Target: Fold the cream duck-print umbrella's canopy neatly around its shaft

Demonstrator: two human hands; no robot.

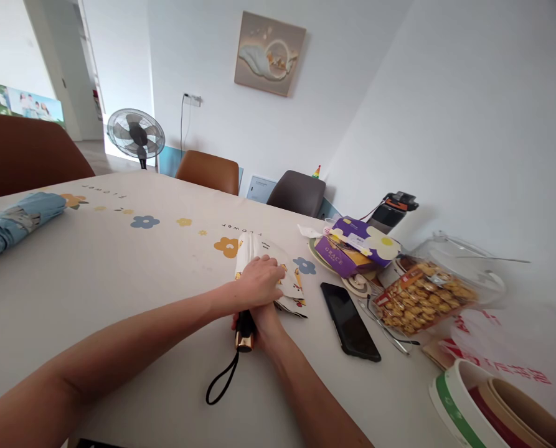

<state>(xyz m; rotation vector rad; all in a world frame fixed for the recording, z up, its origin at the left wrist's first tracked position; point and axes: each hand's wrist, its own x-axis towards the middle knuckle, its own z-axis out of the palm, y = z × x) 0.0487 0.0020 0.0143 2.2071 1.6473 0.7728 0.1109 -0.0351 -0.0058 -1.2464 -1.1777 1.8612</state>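
White folding umbrella (pixel 246 250): canopy collapsed but loose, pleats bunched on L side, a flap spread out to the R w/ small yellow/orange cartoon prints and a dark edge. Short black handle (pixel 246 322) w/ shiny rose-gold end cap (pixel 244 341), black wrist loop (pixel 222 381) trailing on the cloth. Whole thing's on the tbl in front of the person, handle end twd them, canopy pointing away.

Grip: R hand (pixel 261 312) is closed round the umbrella near the top of the handle, fingertips just showing on its L side; rest is hidden. L hand (pixel 260 280) lies across the canopy, over the R hand, fingers bent; can't tell if it's pinching fabric. Canopy sticks out past both hands, far end & R side; handle sticks out on the near side.

Further out: black phone (pixel 351 322) to the R, glasses (pixel 392 333) next to it, then cookie pack (pixel 424 295) & purple box (pixel 352 246). Blue umbrella (pixel 23 223) far L, on flower-print tablecloth (pixel 156 274).
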